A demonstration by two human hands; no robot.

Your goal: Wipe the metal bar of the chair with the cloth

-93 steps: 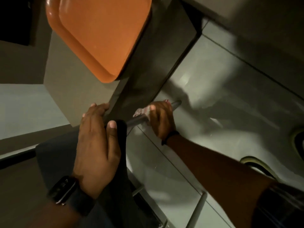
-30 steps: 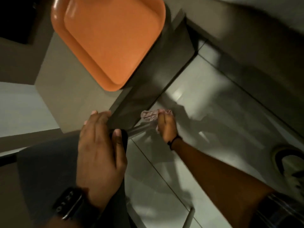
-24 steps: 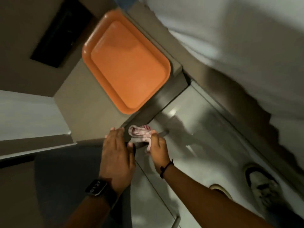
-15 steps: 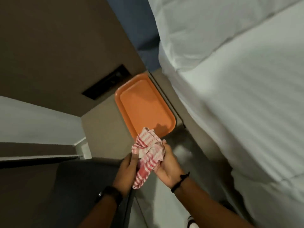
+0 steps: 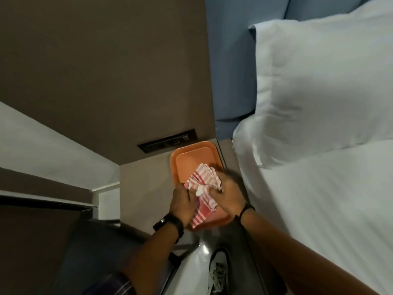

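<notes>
both hands, left hand (image 5: 182,202) and right hand (image 5: 229,196), grip the cloth (image 5: 202,188)

There is no text, label, brand, number or sign that can be read here; the dark panel (image 5: 168,140) on the wall is too small to tell.

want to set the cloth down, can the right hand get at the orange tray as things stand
Probably yes: the right hand is already over the orange tray, nothing between them, though both hands hold the cloth.
</notes>
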